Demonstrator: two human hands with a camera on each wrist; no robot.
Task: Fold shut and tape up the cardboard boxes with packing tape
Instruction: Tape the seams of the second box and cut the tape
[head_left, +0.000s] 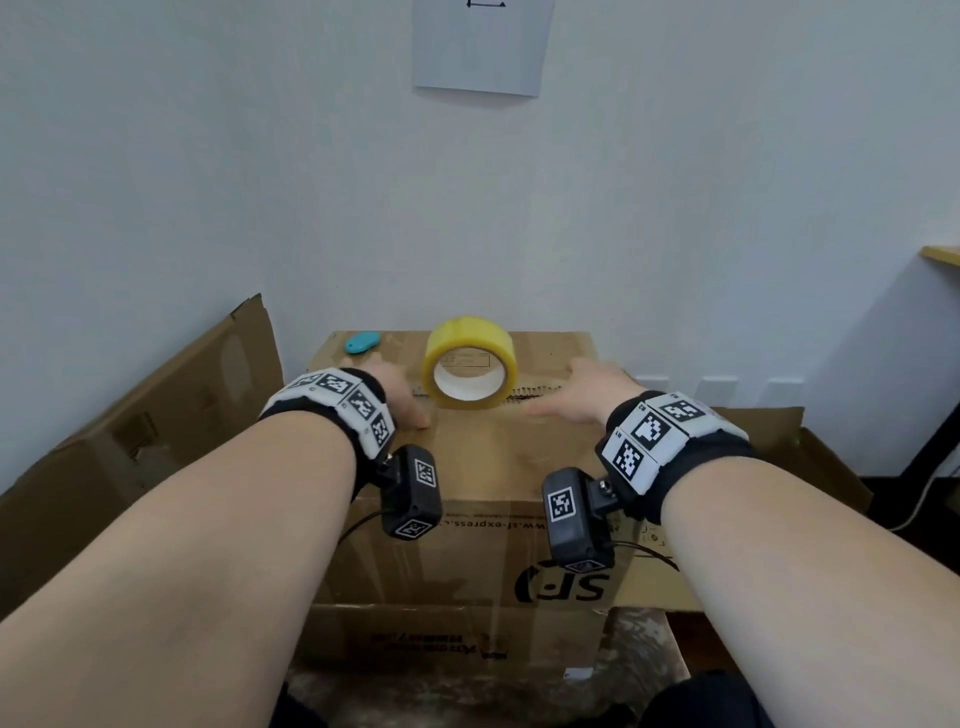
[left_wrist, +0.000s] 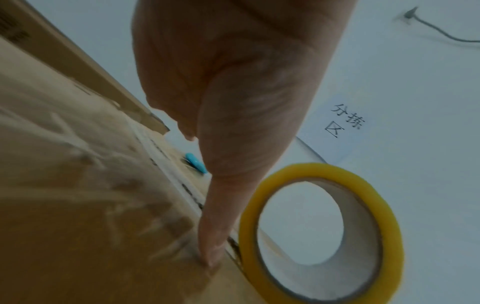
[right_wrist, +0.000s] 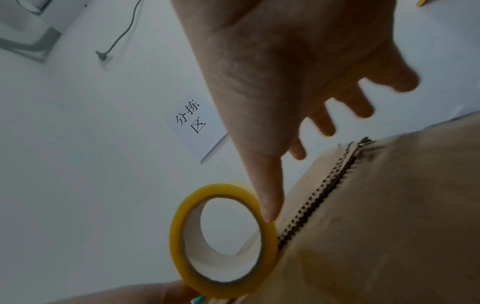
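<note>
Head view, flat open hands (head_left: 402, 397) (head_left: 582, 395) flanking tape roll (head_left: 470, 362), box (head_left: 467, 457) seam between.

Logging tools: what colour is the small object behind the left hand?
Teal-blue; clearest in the head view.

The left hand (head_left: 397, 397) has its fingers hidden behind its own wristband in the head view; the blue object (left_wrist: 196, 163) is half covered by that hand's thumb in the left wrist view; the wall paper (head_left: 483, 45) is cropped at the top; the cardboard box (left_wrist: 78, 185) surface smears with blur.
</note>
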